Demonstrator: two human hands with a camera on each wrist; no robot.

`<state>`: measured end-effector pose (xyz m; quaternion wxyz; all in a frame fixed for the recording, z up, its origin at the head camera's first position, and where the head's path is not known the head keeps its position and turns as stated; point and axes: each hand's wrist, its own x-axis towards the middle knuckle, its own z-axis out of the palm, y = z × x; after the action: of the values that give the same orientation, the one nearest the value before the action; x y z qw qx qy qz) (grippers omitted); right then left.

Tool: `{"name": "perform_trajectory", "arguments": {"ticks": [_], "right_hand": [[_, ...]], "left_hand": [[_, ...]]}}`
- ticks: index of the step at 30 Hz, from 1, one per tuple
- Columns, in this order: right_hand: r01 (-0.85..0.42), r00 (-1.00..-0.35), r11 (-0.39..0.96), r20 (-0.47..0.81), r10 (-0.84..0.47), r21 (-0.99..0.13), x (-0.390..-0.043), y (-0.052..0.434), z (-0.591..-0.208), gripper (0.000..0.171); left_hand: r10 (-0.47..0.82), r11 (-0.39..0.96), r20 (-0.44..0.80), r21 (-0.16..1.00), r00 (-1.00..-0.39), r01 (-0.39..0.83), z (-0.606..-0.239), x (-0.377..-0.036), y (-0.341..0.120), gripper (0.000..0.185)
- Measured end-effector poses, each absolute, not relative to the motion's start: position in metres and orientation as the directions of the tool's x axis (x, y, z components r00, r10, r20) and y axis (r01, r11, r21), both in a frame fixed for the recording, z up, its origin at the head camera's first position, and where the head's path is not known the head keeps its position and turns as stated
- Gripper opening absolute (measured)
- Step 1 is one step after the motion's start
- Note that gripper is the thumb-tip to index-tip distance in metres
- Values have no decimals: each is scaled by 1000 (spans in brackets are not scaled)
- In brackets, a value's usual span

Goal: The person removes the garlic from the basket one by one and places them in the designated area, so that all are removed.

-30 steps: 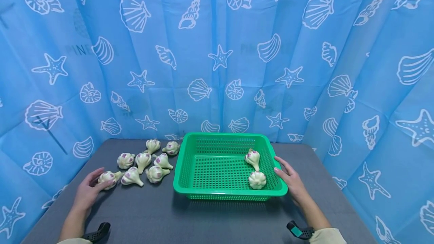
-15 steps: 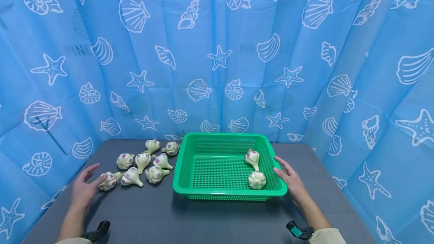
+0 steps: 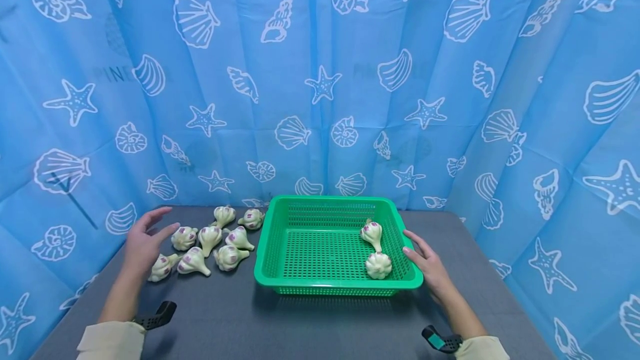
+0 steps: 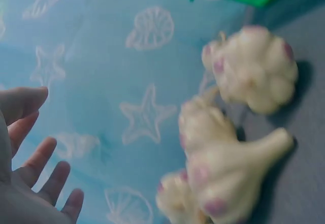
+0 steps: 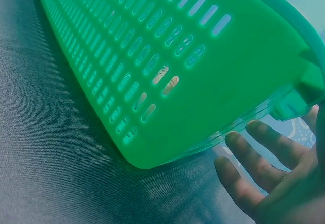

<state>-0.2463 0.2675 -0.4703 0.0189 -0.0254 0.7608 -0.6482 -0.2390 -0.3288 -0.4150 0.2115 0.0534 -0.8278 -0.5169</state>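
My left hand (image 3: 142, 246) hovers over the left end of a loose group of garlic bulbs, fingers spread and nothing between them. Its thumb points toward a white-and-purple garlic bulb (image 3: 184, 238); another garlic bulb (image 3: 161, 269) lies partly hidden beneath the hand. In the left wrist view, the fingers (image 4: 39, 160) are apart from the blurred garlic bulbs (image 4: 223, 178). My right hand (image 3: 434, 274) holds the right rim of a green plastic basket (image 3: 345, 283), thumb over the edge. From the right wrist, several fingers (image 5: 254, 165) show loosely bent outside the basket wall.
Inside the basket, toward its right side, lie two garlic bulbs (image 3: 371, 234). Several more bulbs, such as one garlic bulb (image 3: 231, 258), sit between the left hand and the basket on a grey tabletop (image 3: 300, 332). A blue shell-patterned curtain (image 3: 320, 99) encloses the back and sides.
My left hand had its fingers around the nearest left bulb, let go of it, then rose and moved farther back and right. The right hand and basket have stayed put.
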Motion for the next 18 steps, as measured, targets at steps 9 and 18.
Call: {"name": "perform_trajectory", "arguments": {"ticks": [9, 18], "right_hand": [[-15, -998, 170, 5, -60, -985, -246, 266, -468, 60], [-41, -997, 142, 32, -66, -989, -244, 265, -470, 58]], "left_hand": [[13, 502, 334, 813, -942, 295, -386, -248, -285, 49], [283, 460, 220, 823, -934, 333, -374, -259, -230, 36]]}}
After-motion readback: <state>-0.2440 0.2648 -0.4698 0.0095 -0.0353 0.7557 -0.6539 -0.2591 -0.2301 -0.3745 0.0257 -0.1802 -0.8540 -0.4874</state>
